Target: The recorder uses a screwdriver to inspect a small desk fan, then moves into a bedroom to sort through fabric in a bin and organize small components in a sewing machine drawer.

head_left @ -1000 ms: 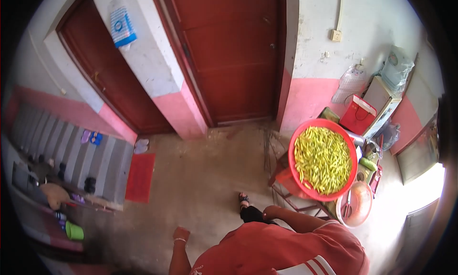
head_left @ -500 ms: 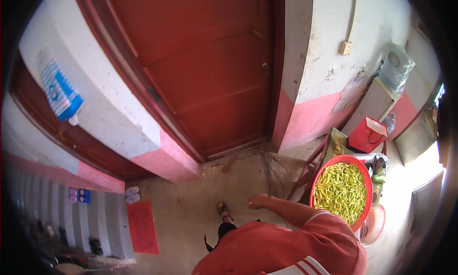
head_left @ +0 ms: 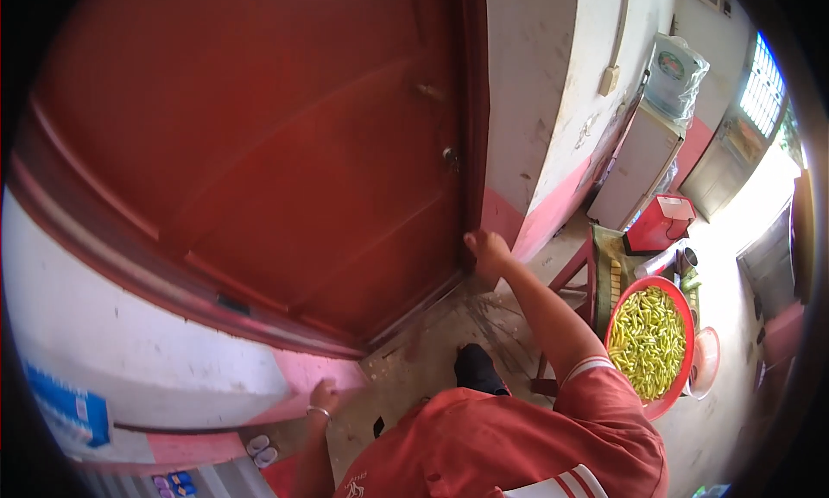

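Note:
My right hand [head_left: 490, 255] is raised with the arm stretched forward, its fingers curled in. It is in front of the lower right part of a dark red door [head_left: 337, 187], below the metal handle [head_left: 450, 158]. I cannot make out whether anything is inside those fingers, or whether they touch the door. My left hand [head_left: 325, 398], with a bracelet [head_left: 319, 411] at its wrist, hangs low beside the pink base of the wall [head_left: 315, 373]. Motion smears its fingers. No object shows in it.
To the right, a red basin [head_left: 688, 347] of green peppers [head_left: 649, 343] rests by a small table [head_left: 609, 239] bearing a red box [head_left: 661, 224]. Behind stands a water dispenser [head_left: 635, 166] with a bottle [head_left: 675, 77]. Slippers [head_left: 262, 450] lie at lower left near grey steps [head_left: 229, 482].
The view has come closer to the door and turned. My right hand has risen and reached forward toward the door's edge. My left hand and its bracelet have come into view.

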The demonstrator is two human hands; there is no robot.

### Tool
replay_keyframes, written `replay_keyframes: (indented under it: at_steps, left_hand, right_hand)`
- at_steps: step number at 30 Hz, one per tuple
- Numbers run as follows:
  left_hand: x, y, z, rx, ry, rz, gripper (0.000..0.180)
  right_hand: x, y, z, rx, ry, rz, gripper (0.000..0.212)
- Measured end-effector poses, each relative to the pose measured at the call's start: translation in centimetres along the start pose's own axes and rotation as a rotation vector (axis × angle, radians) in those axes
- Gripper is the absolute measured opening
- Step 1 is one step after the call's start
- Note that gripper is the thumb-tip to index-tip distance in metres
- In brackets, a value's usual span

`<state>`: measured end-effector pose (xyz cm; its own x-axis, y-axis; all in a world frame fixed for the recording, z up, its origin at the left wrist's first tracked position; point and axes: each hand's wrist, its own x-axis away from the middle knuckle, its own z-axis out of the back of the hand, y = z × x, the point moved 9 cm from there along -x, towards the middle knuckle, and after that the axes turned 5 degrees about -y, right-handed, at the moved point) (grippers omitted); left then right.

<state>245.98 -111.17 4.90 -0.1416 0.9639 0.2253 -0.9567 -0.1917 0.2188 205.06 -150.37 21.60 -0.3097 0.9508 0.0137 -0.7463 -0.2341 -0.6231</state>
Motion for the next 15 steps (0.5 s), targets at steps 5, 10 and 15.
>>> replay_keyframes:
  at_steps: [5, 10, 15]
  left_hand:
    - [-13.7, 14.3, 17.3, 0.570, 0.130, 0.074, 0.030]
    - [-19.6, 26.3, 26.3, 0.374, 0.300, -0.388, 0.022]
    - [-25.8, 32.6, 32.4, 0.247, 0.379, -0.565, 0.020]
  right_hand:
    - [-9.8, 0.5, 6.2, -0.025, 0.472, 0.008, 0.043]
    - [-17.5, 0.3, 3.3, 0.015, 0.166, -0.077, 0.044]
    - [-18.2, 1.5, 2.8, -0.026, 0.054, -0.085, 0.042]
